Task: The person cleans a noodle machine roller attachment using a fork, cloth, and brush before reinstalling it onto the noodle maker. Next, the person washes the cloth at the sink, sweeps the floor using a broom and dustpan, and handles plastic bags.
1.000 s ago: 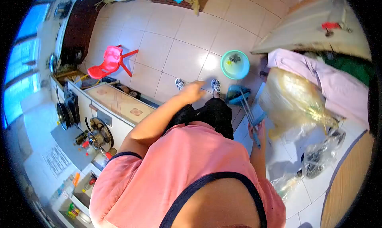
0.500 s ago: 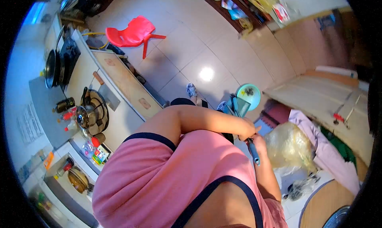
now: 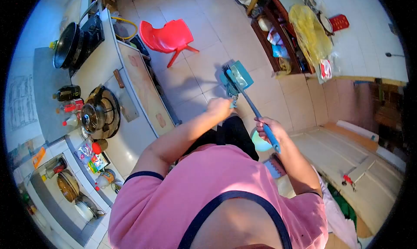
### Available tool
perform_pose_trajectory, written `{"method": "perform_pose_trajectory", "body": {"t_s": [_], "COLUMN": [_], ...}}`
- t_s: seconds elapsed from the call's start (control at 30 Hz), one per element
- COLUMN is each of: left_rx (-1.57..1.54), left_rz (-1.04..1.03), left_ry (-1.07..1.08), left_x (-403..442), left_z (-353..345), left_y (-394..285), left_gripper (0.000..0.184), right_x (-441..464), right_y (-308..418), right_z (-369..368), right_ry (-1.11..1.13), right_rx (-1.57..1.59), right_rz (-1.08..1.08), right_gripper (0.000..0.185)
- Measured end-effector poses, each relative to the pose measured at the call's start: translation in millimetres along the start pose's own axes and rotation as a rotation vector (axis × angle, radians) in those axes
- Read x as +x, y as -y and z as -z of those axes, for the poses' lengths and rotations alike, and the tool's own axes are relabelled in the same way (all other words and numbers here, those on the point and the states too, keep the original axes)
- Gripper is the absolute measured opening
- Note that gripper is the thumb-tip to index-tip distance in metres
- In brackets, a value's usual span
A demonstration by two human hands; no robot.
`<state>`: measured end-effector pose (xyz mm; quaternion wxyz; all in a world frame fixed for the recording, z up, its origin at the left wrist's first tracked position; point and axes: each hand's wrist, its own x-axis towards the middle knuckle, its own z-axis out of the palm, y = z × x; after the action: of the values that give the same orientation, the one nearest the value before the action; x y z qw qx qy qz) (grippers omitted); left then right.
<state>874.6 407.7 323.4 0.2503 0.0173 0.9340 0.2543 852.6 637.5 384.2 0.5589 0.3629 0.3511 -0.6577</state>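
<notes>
My right hand (image 3: 269,131) is closed around a long blue handle (image 3: 252,105), which slants down toward the floor to a teal dustpan (image 3: 242,75) and a brush head beside it. Which of the two this handle joins is hard to tell. My left hand (image 3: 220,109) is closed near my feet, on what looks like a second, light blue handle (image 3: 233,103), mostly hidden and seen nearly end-on. The dustpan lies past my shoes, with the brush head at its left side.
A red chair (image 3: 167,35) stands on the tiled floor ahead. Shelves (image 3: 278,36) with a yellow bag (image 3: 309,34) are at upper right. A green basin (image 3: 261,141) sits beside my right leg. The counter on the left holds a pot (image 3: 93,118) and a pan (image 3: 66,45).
My hands were together at the blue handles and are now apart, the left one moved left. The dustpan and brush have swung forward, away from the basin. The view has turned toward the shelves.
</notes>
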Motion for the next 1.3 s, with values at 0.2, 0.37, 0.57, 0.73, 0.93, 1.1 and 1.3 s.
{"method": "perform_pose_trajectory", "body": {"t_s": [0.2,0.37,0.57,0.73,0.93,1.1,1.3], "left_rx": [-0.160,-0.553,-0.930,-1.326,-1.450,-1.448,-1.401], "left_rz": [0.235,0.462,0.594,0.681,0.729,0.699,0.738], "left_ry": [-0.347,-0.620,-0.986,-1.155,-1.384,-1.509,-1.637], "left_x": [69,108,134,143,171,207,225], "left_z": [66,123,168,238,326,392,474], "left_y": [58,82,124,137,195,298,370], "left_gripper": [0.027,0.027,0.017,0.018,0.017,0.016,0.024], "right_x": [-56,-78,-51,61,233,398,541], "right_y": [93,175,280,377,470,499,514], "right_z": [-42,-10,2,-60,-190,-310,-444], "right_ry": [-0.121,-0.179,0.033,-0.030,-0.072,0.085,0.118], "right_rx": [-0.384,-0.443,-0.161,-0.098,-0.577,-1.364,-2.102], "right_rz": [0.237,0.281,0.164,0.190,0.146,0.288,0.348], "right_gripper": [0.034,0.042,0.042,0.027,0.021,0.055,0.058]}}
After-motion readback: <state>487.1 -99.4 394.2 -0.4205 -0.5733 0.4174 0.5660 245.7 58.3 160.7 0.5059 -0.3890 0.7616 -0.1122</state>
